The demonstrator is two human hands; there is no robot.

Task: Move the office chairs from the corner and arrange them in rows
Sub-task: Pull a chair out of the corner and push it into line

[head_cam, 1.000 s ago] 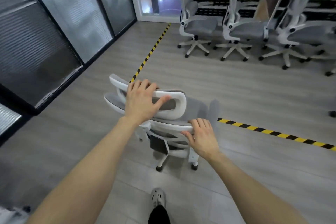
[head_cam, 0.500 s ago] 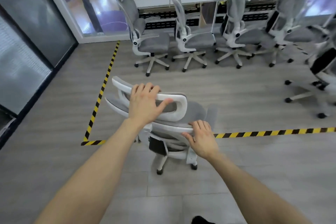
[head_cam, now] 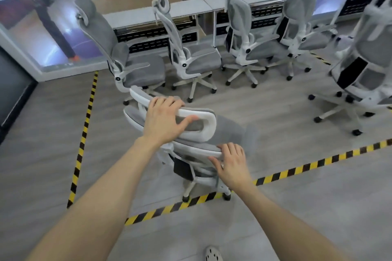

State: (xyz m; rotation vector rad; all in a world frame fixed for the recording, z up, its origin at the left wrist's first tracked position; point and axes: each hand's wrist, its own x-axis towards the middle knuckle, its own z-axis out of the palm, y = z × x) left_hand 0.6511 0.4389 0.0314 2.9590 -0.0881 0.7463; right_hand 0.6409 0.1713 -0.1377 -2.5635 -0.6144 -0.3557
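Left hand (head_cam: 164, 119) clamps over the white headrest (head_cam: 199, 115) of the grey office chair (head_cam: 191, 144), thumb hooked under the frame. Right hand (head_cam: 232, 164), at four o'clock from it, grips the backrest's top edge. That chair's casters sit on the yellow-black floor tape (head_cam: 297, 170). At twelve o'clock, four chairs (head_cam: 195, 61) line up along the desks (head_cam: 186, 9); another chair (head_cam: 364, 70) stands at two o'clock.

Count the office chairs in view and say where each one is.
6. One held chair under both hands; four in the back row; one far right. More may sit off-frame.
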